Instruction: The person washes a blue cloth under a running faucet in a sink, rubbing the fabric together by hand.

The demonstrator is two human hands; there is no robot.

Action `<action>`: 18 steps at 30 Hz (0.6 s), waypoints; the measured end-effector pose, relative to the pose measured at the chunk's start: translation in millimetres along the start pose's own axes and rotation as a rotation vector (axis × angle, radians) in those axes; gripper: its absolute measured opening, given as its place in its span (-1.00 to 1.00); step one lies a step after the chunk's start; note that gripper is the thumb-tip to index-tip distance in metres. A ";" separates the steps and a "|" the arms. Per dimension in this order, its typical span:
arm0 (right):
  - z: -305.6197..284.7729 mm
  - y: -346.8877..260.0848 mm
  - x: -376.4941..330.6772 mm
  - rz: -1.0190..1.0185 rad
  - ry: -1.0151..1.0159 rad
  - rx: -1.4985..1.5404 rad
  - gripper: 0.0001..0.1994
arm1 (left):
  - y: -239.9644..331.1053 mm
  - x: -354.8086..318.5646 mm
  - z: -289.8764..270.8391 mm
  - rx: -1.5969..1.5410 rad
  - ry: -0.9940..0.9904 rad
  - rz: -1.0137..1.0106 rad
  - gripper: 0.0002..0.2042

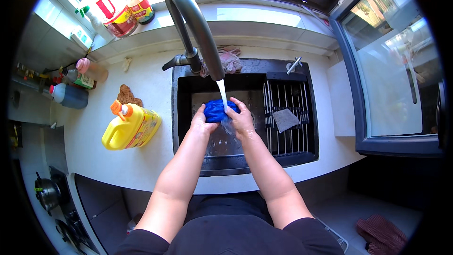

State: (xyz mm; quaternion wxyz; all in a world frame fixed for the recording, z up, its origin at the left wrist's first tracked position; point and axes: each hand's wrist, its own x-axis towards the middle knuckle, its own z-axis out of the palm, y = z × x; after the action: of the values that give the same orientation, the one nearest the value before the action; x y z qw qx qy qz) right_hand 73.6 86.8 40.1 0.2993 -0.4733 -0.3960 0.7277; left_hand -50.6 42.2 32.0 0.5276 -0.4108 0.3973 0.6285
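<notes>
My left hand (201, 122) and my right hand (243, 120) hold a bunched, wet blue cloth (214, 111) between them, one at each side. Over the dark sink (175, 127), running water (222, 89) from the grey faucet (207, 38) falls on the cloth and my right fingers, then splashes down below. Each hand has its fingers curled against the cloth; part of the left fingers is hidden behind it. The cloth is held above the basin floor.
A roll-up rack (278, 144) with a grey scrub pad (286, 120) covers the sink's right side. Left on the counter stand a yellow jug (137, 127), a brown cloth (128, 95) and several bottles (71, 95). An open window pane (391, 66) juts in at right.
</notes>
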 end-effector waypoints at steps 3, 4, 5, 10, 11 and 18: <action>10.9 -8.1 -9.2 0.140 -0.046 -0.071 -0.53 | 0.5 -19.2 -3.0 -0.077 0.097 0.019 -0.65; 10.2 -3.3 -7.0 0.178 -0.036 -0.051 -0.55 | -2.0 -17.1 -5.0 -0.052 0.095 0.050 -0.65; 7.9 2.0 -3.6 0.216 -0.027 -0.034 -0.56 | -5.9 -16.3 -5.4 -0.028 0.091 0.079 -0.64; 0.5 6.8 -1.3 0.336 -0.077 0.169 -0.55 | -14.2 14.0 -32.6 0.211 -0.239 0.174 -0.59; -5.8 11.3 2.5 0.367 -0.079 0.243 -0.53 | -19.1 2.9 -28.7 0.332 -0.243 0.243 -0.60; -14.4 3.6 4.8 0.450 -0.202 0.513 -0.35 | -25.6 -48.0 -22.5 1.163 -0.400 0.639 -0.76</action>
State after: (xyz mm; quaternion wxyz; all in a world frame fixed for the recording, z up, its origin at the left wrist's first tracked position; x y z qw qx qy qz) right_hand 85.0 93.1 31.4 0.1999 -0.3838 -0.1137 0.8943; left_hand -18.1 8.3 67.4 0.5145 0.1997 0.6662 0.5017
